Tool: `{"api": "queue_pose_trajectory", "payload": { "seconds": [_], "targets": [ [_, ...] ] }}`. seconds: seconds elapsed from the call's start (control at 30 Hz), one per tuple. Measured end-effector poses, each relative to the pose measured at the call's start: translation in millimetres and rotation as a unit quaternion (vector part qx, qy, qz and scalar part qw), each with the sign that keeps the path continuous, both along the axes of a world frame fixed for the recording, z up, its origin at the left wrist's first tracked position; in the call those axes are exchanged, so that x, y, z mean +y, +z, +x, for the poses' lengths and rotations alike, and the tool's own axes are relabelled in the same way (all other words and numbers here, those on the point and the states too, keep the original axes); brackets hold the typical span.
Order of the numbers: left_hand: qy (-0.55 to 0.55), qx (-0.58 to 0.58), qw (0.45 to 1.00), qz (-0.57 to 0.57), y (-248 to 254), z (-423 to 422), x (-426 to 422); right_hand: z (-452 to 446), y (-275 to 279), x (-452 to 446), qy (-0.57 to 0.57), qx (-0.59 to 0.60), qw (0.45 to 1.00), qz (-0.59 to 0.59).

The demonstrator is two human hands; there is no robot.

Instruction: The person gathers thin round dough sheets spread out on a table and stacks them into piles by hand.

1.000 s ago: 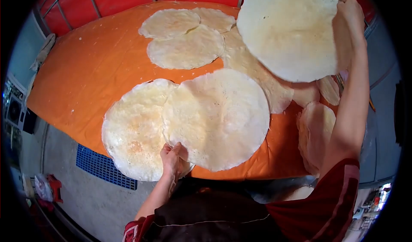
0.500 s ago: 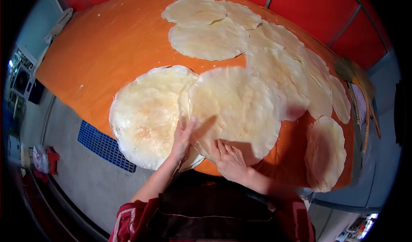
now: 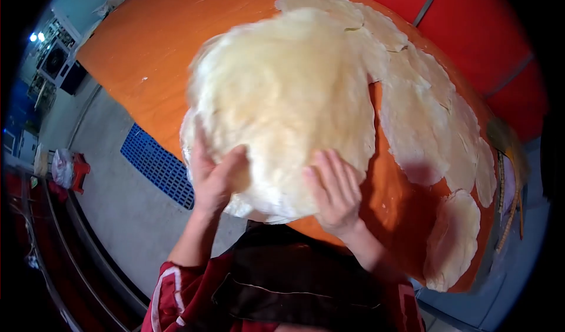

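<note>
A large, pale round flatbread (image 3: 288, 96), slightly blurred, lies over another whose rim shows at the left and lower edges. My left hand (image 3: 213, 176) is at its lower left side, thumb spread away from the fingers, which lie along the edge. On the lower right part of the same flatbread rests my right hand (image 3: 336, 188), its fingers stretched out and pressing lightly or just touching; I cannot tell which. Most of the lower flatbread is hidden.
Several overlapping flatbreads (image 3: 421, 108) cover the right side of the orange table (image 3: 147, 55). A single flatbread (image 3: 453, 241) lies at the near right edge. A blue plastic pallet (image 3: 156, 164) and a red stool (image 3: 80, 172) stand on the floor at left.
The right-hand flatbread of the front pair has shifted left and now covers most of the other. Both hands have moved up with it and spread farther apart. The camera view has turned slightly.
</note>
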State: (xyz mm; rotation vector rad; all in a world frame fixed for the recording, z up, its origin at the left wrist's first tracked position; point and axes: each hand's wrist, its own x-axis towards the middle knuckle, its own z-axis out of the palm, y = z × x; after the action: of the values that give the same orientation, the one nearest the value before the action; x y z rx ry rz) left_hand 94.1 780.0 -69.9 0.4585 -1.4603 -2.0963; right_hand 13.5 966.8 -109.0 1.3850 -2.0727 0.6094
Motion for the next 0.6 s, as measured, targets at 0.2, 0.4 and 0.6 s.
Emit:
{"api": "queue_pose_trajectory", "payload": {
  "seconds": [0.2, 0.4, 0.6],
  "targets": [
    [0.255, -0.184, 0.94, -0.131, -153.0, 81.4, -53.8, 17.6, -105.2, -23.4, 0.123, -0.061, 0.986, 0.099],
    [0.094, -0.106, 0.946, 0.291, -183.5, 85.3, -48.6, 9.9, -90.4, -11.8, 0.108, -0.06, 0.985, 0.12],
    [0.167, -0.104, 0.955, 0.222, -174.9, 79.2, -40.2, -11.3, -87.6, 6.5, 0.061, -0.077, 0.989, 0.109]
  ]
}}
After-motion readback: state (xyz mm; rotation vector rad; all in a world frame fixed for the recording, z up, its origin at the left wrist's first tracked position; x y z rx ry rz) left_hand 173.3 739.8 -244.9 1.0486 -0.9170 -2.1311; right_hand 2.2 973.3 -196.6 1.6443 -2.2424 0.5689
